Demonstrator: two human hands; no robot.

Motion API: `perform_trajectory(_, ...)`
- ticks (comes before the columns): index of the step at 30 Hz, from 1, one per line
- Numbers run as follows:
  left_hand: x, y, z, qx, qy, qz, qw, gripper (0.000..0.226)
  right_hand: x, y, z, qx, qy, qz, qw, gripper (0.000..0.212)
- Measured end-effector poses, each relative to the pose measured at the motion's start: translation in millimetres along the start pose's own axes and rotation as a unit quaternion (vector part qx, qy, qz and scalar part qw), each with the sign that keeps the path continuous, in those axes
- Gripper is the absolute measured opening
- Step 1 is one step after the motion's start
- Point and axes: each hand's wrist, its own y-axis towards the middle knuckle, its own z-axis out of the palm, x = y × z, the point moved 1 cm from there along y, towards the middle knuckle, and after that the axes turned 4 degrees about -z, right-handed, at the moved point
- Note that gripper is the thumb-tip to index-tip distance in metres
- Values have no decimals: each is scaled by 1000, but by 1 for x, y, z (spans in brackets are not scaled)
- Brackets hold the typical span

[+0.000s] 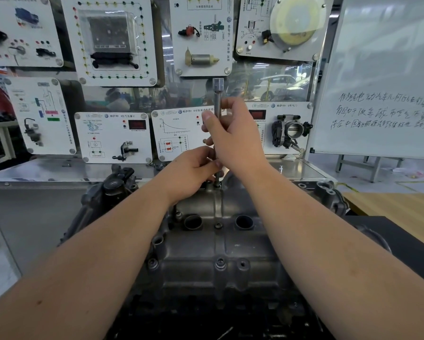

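1. We see the right hand [233,133] clasped round the middle of the socket bar [217,99]. Its fingers are curled over the shaft and the thumb lies up along the shaft.
2. The left hand [193,171] sits lower and pinches the bar's bottom stretch with curled fingertips, just above the engine cover [220,244].
3. The socket bar stands upright at the far edge of the engine cover, and its foot meets a bolt [217,184] there. Its top end rises free above the right hand with open air all round.
4. Both forearms reach in from the near side of the engine cover, leaving a gap between them over its centre line.
5. Just beyond the cover's far edge runs a metal shelf [46,170]. The training panels [112,136] stand behind that shelf, close behind the bar.
6. To the right of the cover lies a wooden tabletop [397,204], with a whiteboard [382,82] farther back on that side.
7. The socket bar is slim, bright steel with a thicker head at the top and a narrow shaft below it.
8. The engine cover is dull grey cast metal. It has two round open wells [193,222] across its middle and more bolts [220,262] down its centre line.
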Motion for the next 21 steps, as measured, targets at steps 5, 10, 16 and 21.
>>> perform_trajectory(5,0,0,1,-6,15,2,1000,21,4,0,0,-4,-35,-13,999,16)
perform_trajectory(10,-2,-1,0,6,32,4,999,20,4,1,0,10,-48,-4,999,25)
perform_trajectory(16,-4,-2,0,-3,21,11,1000,23,0,0,0,1,-17,-9,1000,22)
perform_trajectory(21,0,2,1,0,10,11,1000,20,2,1,0,-9,-27,-31,999,6)
